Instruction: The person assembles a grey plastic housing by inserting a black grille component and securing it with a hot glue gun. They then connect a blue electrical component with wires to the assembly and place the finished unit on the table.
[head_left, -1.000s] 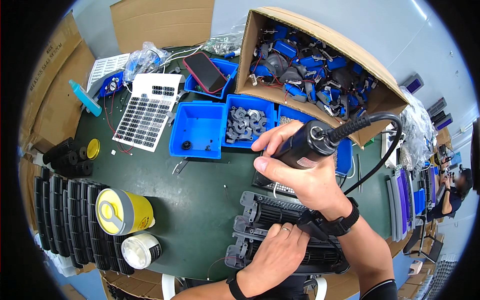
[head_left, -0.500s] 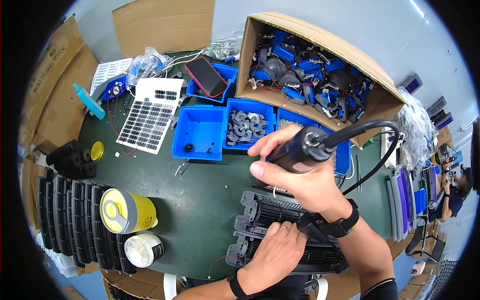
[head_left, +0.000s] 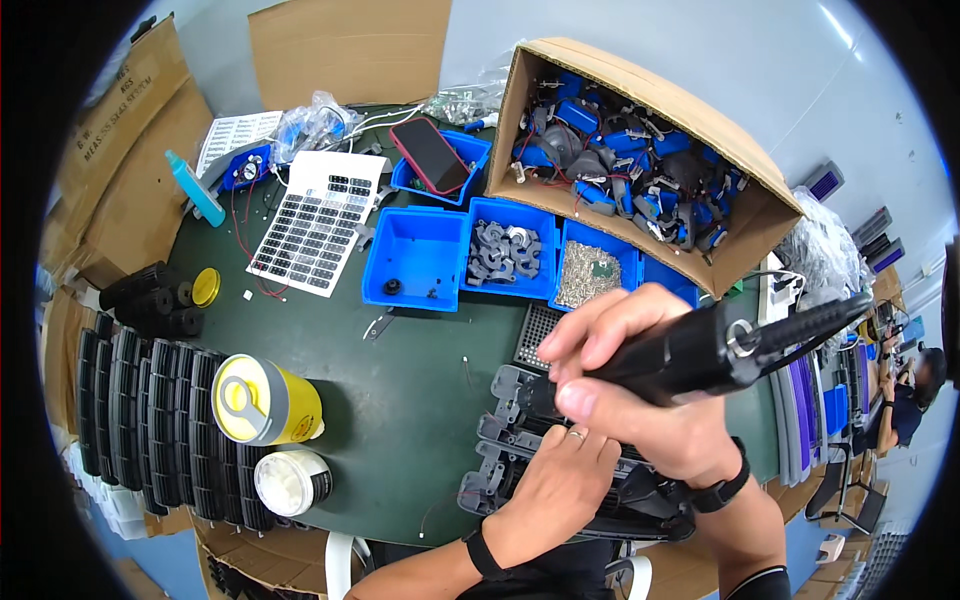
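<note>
A black electric screwdriver (head_left: 690, 355) is in my right hand (head_left: 655, 425), fingers and thumb wrapped round its body. It slants down to the left, its cord end up at the right; the tip is hidden behind my hand. Below it, my left hand (head_left: 560, 480) is closed on a grey and black slotted housing (head_left: 492, 475), fingers bent and pressed together, fingertips partly covered. Similar housings lie side by side under both hands at the front edge of the table. Beside my right fingertips is a dark perforated tray (head_left: 538, 328).
Blue bins hold grey brackets (head_left: 505, 258) and small screws (head_left: 590, 275). Behind stands a cardboard box (head_left: 750, 235) of blue and grey parts. At left are a yellow cup (head_left: 290, 400), a white-lidded jar (head_left: 290, 485) and stacked black slotted parts (head_left: 165, 430). A co-worker (head_left: 905, 400) is far right.
My right hand has come down and nearer with the screwdriver, tilting its cord end to the right. The screw bin and perforated tray now show. The whole view has shifted slightly.
</note>
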